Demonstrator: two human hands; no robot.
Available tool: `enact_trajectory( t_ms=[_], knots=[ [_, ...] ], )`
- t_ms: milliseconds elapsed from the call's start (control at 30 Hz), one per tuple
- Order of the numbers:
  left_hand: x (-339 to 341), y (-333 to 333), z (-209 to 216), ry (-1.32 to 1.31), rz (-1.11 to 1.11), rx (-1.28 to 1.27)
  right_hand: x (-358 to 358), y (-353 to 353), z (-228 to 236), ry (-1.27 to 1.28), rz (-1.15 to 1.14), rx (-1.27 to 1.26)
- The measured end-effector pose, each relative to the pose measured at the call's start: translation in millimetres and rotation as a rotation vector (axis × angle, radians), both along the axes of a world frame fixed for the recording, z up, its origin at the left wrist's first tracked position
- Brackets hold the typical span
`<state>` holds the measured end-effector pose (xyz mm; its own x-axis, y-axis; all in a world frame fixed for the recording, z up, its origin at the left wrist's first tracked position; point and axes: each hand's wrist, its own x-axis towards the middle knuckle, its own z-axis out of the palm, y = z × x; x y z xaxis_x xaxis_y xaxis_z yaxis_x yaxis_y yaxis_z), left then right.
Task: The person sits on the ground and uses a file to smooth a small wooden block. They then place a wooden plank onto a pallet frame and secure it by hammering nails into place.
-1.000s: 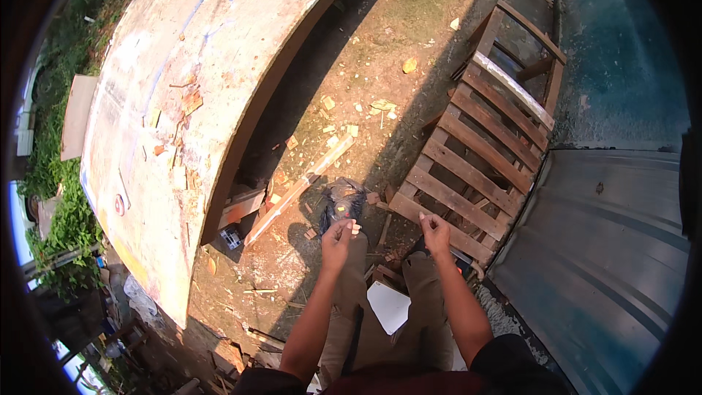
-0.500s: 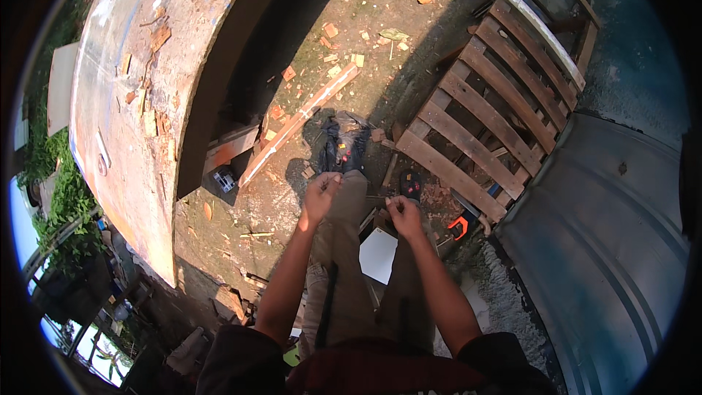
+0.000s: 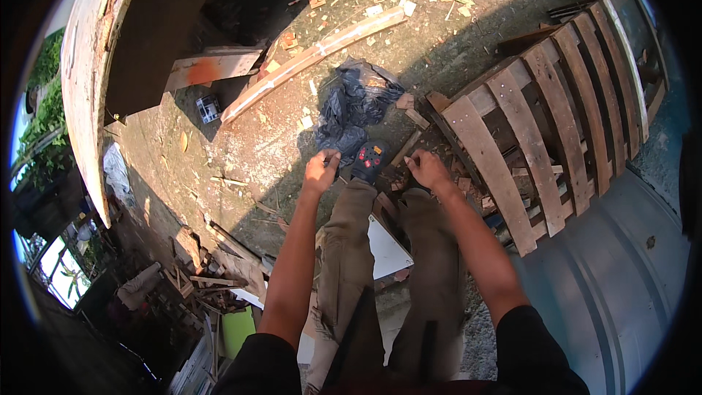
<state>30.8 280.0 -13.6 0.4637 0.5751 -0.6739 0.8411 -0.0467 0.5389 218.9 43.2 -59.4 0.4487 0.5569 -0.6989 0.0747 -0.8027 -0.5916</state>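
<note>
My left hand (image 3: 322, 170) is closed in a pinch above my left leg, beside the dark shoe (image 3: 371, 161) with small coloured charms. Level with it, my right hand (image 3: 429, 170) is also closed, thumb and fingertips together over my right foot. Whatever either hand pinches is too thin or hidden to make out. A crumpled black plastic bag (image 3: 349, 106) lies on the ground just past my left shoe. Under my legs a white panel (image 3: 387, 247) shows between the knees.
A slatted wooden pallet (image 3: 512, 117) lies to the right beside grey metal sheeting (image 3: 614, 278). A long wooden strip (image 3: 314, 58) crosses the ground ahead. At left stand a large worn board (image 3: 95, 51) and a small boxy device (image 3: 208, 108). Wood scraps (image 3: 212, 278) pile up lower left.
My view has turned and moved forward. My hands are farther apart, and the right one is now level with the left. My left shoe and more of the plastic bag have come into sight.
</note>
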Motion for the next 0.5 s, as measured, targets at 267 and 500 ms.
enact_trajectory(
  t_ms=[267, 500],
  knots=[
    [-3, 32, -154, 0.154, -0.49, 0.568, 7, 94, -121, -0.145, 0.351, 0.365],
    [-27, 93, -261, -0.411, 0.028, 0.521, -29, 165, -216, -0.173, 0.745, 0.693]
  ],
)
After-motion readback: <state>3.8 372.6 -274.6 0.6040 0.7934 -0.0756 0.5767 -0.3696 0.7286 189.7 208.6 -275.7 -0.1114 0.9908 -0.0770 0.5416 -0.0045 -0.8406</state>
